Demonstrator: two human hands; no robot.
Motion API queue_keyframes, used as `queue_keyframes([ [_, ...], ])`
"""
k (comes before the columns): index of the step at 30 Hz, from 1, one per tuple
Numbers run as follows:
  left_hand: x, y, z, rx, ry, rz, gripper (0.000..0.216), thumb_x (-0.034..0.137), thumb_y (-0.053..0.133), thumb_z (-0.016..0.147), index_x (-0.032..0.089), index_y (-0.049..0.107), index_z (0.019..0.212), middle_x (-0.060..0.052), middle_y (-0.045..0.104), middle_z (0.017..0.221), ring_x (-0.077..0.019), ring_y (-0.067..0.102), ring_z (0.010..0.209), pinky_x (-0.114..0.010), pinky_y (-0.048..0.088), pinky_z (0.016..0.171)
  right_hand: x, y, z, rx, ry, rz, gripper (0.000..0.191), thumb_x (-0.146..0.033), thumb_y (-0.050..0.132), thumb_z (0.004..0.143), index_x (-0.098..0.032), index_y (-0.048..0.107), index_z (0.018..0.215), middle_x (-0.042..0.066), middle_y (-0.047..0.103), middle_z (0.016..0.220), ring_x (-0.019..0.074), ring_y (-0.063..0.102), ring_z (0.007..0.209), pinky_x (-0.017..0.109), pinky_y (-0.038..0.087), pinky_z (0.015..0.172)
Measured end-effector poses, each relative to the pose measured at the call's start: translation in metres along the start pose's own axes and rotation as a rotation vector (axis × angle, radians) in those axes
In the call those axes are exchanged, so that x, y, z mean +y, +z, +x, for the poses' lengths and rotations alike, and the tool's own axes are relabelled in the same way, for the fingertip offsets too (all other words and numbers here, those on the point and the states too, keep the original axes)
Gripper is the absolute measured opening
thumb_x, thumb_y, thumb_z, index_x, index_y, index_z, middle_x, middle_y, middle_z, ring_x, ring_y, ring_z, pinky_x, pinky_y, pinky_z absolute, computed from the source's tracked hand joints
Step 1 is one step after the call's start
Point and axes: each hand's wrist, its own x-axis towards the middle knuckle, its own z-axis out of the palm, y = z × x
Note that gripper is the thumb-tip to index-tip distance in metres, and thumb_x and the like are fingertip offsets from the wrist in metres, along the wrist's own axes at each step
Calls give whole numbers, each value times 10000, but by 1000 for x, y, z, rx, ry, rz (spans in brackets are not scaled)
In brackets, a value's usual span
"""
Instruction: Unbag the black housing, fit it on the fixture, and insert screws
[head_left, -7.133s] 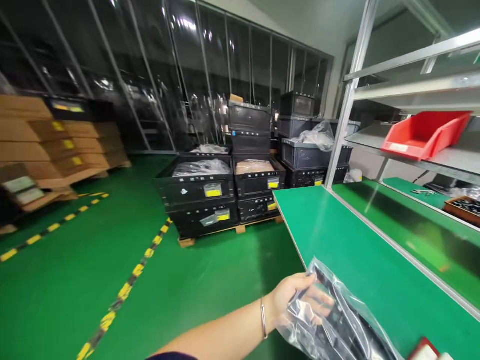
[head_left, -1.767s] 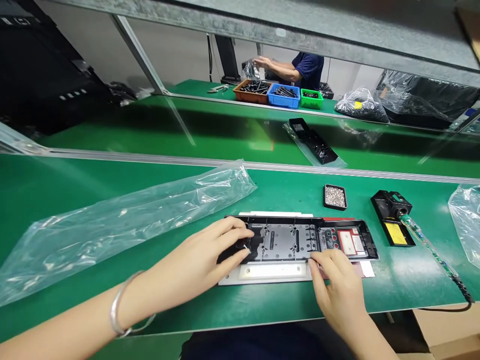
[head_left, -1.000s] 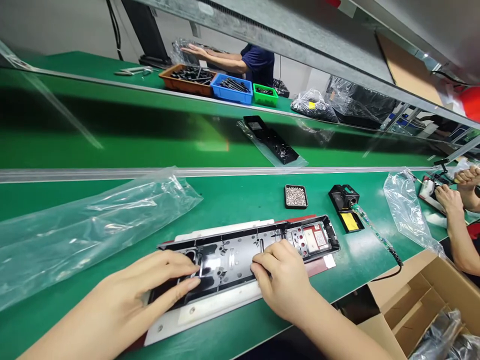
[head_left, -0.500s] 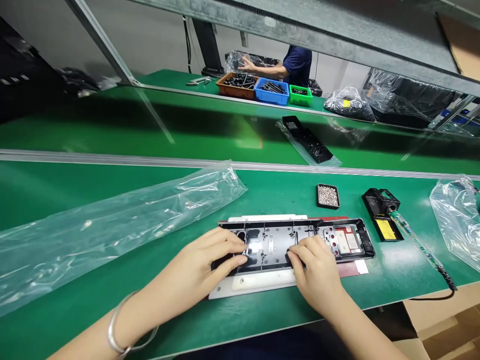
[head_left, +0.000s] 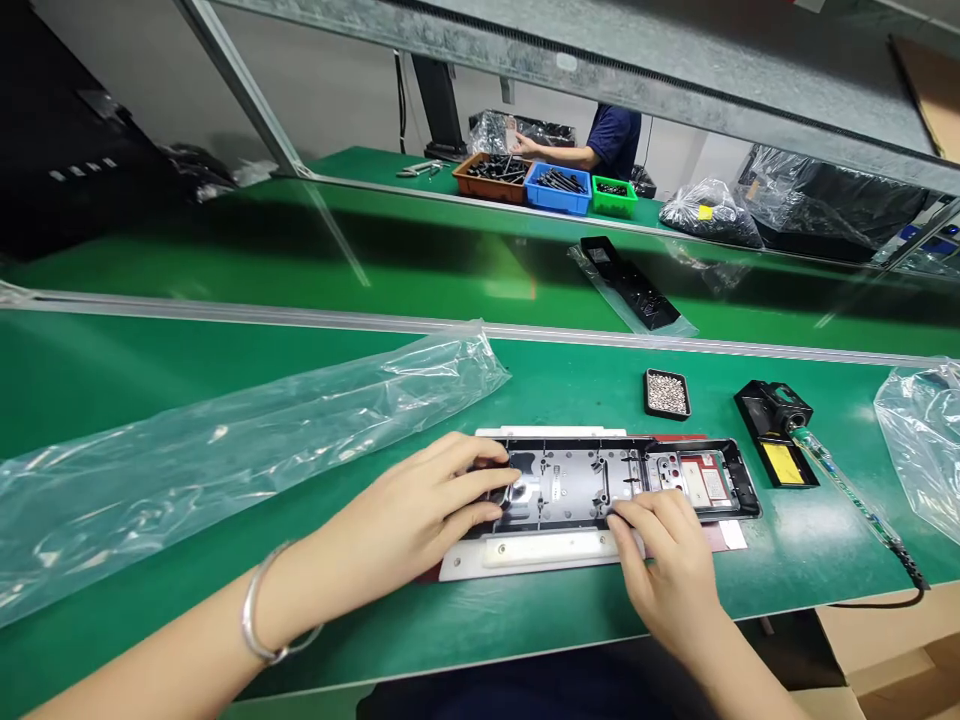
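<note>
A long black plastic housing [head_left: 570, 490], open side up with a grey inner face, lies in a white fixture [head_left: 551, 549] on the bench. My left hand [head_left: 442, 500] wraps over its left end, fingers curved onto the inside and the near wall. Along the near wall, right of the middle, my right hand [head_left: 671, 550] pinches the edge between thumb and fingers; anything small between the fingertips is hidden. A red and white area [head_left: 705, 481] shows through a window in the housing's right part.
Behind the housing sits a small black tray [head_left: 667, 394] of metal parts. A soldering iron [head_left: 847, 490] rests in its stand [head_left: 772, 430] at right. Clear plastic bags [head_left: 247, 450] lie left and right. Farther back are a bagged black part [head_left: 630, 283], parts bins [head_left: 559, 188] and a co-worker [head_left: 611, 140].
My right hand has shifted right along the near wall. My left fingers have moved further over the left end, the index reaching inward. The whole view has shifted slightly.
</note>
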Motion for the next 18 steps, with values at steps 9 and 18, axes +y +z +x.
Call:
queue_keyframes([
  [9,-26,-21,22,-230,272,136,436,108,474,1107,332,820,1249,44,808,1432,-195,783,1182,-306,629,971,-12,-42,-50,-95,54,-20,146,-67,519,1226,-145,639,1256,42,607,1040,104,548,935,223,457,827],
  [18,-50,-10,18,-254,361,113,652,93,363,1086,506,805,1331,208,805,1408,-110,802,1211,-206,627,1073,-11,-30,-79,-57,192,-46,158,-126,478,1258,-179,626,1252,13,595,1017,98,563,870,225,453,781],
])
